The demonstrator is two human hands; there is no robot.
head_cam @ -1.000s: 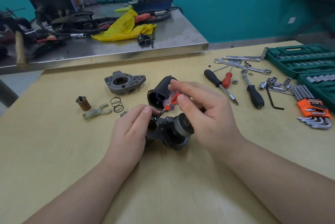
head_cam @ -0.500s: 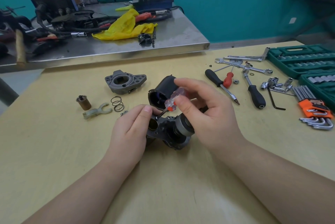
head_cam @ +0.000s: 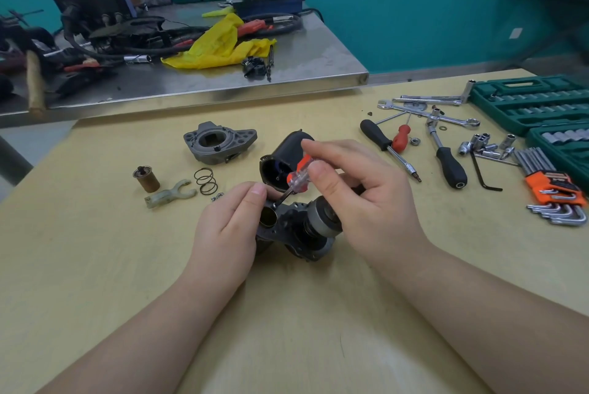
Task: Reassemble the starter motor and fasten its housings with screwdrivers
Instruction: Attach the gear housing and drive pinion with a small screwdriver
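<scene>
Right hand (head_cam: 366, 202) grip pinching small screwdriver (head_cam: 298, 174), tip on starter motor (head_cam: 299, 228), left hand (head_cam: 229, 228) clasping it

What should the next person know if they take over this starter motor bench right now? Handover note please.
Right hand pinches a small screwdriver with a clear orange handle, tip down at the dark grey starter motor assembly.
Left hand grips that assembly on the table.
Not yet fitted: black cylindrical housing, grey cast end bracket, brass plunger, pale fork lever, coil spring.
Left: fit them, fasten housings.
</scene>
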